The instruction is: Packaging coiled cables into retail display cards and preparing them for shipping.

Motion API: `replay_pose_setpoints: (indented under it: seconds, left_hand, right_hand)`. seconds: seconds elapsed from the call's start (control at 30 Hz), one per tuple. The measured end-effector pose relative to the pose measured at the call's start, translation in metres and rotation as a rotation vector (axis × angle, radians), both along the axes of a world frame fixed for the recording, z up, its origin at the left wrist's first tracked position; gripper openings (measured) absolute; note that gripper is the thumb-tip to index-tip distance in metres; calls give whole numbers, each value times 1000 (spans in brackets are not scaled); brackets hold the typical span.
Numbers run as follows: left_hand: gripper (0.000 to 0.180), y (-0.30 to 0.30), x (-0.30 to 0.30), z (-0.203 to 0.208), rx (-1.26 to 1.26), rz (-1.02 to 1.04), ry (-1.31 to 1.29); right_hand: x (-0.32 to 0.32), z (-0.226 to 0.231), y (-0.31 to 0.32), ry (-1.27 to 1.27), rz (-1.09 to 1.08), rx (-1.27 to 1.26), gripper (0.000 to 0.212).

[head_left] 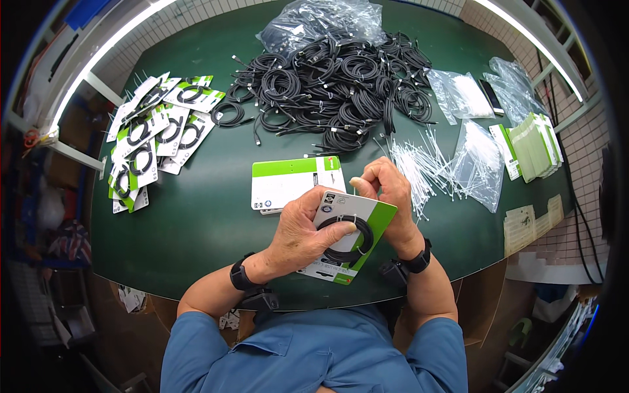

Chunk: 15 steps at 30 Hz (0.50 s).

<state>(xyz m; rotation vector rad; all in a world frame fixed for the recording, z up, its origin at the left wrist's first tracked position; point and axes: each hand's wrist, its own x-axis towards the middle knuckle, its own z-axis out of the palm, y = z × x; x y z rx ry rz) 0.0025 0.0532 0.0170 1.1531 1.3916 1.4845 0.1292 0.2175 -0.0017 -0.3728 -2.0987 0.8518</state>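
My left hand [303, 230] grips a white and green packaging card [378, 219], its thumb pressing a coiled black cable [362, 243] against the face. A white cable tie shows on the coil. My right hand [391, 193] is closed at the card's upper edge, thumb and forefinger pinched together. A thin pale end stands by those fingertips, too small to make out, and the other fingers are partly behind the card. Beyond my hands lies a small stack of white and green cards [282, 180]. Loose white cable ties [419, 167] are spread right of my right hand.
A large heap of coiled black cables [341, 85] fills the far middle, with a clear plastic bag [321, 23] behind. Cards with cables attached [141, 157] pile up at left. Bagged ties [480, 157], a phone [491, 97] and more cards [532, 147] lie at right.
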Motion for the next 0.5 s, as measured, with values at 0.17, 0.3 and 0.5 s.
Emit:
replay_pose_setpoints:
  seconds: [0.17,0.3,0.5]
  left_hand:
    - [31,4,-2,-1,-19,-36,-17]
    - [29,4,-2,5,-24,8,-96]
    - [26,5,-8,7,4,172,-170]
  right_hand:
    - [-2,3,1,76,-21,-50,22]
    - [7,2,10,159,43,-262,16]
    - [14,5,15,314,30,-530,12]
